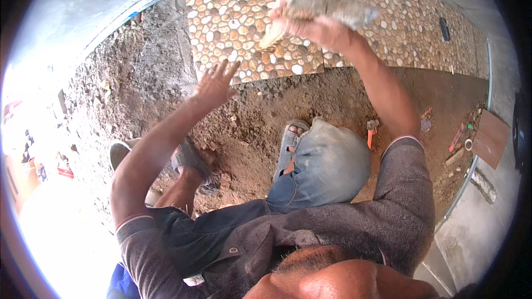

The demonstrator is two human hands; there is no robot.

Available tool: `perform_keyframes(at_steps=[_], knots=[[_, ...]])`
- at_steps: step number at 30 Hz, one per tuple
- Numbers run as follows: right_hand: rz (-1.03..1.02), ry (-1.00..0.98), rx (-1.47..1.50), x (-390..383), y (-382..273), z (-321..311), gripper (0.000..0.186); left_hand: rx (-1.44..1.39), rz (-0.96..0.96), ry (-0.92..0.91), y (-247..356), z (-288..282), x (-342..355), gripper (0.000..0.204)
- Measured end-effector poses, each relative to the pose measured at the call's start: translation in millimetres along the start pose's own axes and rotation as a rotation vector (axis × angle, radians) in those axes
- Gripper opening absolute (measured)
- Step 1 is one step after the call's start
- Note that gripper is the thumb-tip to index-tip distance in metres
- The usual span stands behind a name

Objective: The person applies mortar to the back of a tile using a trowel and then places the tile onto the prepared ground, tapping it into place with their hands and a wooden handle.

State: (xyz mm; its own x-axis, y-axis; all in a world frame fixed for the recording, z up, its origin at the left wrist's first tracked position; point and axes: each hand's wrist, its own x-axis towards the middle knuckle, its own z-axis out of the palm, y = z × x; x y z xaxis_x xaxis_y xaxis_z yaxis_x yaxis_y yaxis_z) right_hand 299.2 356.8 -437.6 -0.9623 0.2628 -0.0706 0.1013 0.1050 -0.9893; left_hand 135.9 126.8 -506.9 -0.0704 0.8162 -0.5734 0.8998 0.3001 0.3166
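Note:
My right hand [318, 32] is closed around a blocky grey-brown tool [327, 2], which is smeared by motion. From under my fingers a pale wooden piece [271, 36], perhaps its handle, sticks out toward the lower left. The tool is above floor tiles [238, 33] with a pebble pattern in brown, cream and white. Empty, with its fingers spread, my left hand [213, 84] is beside the tiles' near left corner, over rough grey mortar [149, 49]. Whether it touches anything there, I cannot tell.
An orange-handled hammer [371, 133] lies on the soil right of my bent knee [332, 160]. A small black object [445, 29] rests on the tiles. At the right wall are a brown panel [491, 138] and a ring-shaped roll [469, 144]. Sandaled feet [191, 160] stand on the soil.

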Motion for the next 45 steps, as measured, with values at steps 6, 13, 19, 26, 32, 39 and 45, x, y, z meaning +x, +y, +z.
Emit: perform_keyframes(at_steps=[6, 13, 19, 26, 32, 39, 45], knots=[[-0.911, -0.208, -0.695, -18, 44, 68, 0.015, 0.152, -0.063, -0.055, -15, 17, 6, 0.080], [-1.045, -0.896, -0.635, -67, 67, 177, 0.008, 0.198, -0.120, 0.050, -47, 3, -15, 0.065], [-0.931, -1.092, -0.688, -108, 69, 215, 0.013, 0.257, -0.022, 0.067, -42, 27, 41, 0.070], [-0.878, -1.166, -0.604, -84, 61, 214, 0.013, 0.250, -0.044, 0.001, -42, 48, 48, 0.071], [-0.857, -1.099, -0.692, -79, 77, 224, 0.011, 0.163, -0.037, -0.007, -41, 45, 46, 0.075], [-0.734, -1.085, -0.844, -78, 94, 218, 0.008, 0.159, -0.050, 0.104, -44, 61, 52, 0.067], [-0.766, -1.145, -0.653, -85, 104, 223, 0.006, 0.143, -0.025, 0.129, -44, 70, 60, 0.070]])
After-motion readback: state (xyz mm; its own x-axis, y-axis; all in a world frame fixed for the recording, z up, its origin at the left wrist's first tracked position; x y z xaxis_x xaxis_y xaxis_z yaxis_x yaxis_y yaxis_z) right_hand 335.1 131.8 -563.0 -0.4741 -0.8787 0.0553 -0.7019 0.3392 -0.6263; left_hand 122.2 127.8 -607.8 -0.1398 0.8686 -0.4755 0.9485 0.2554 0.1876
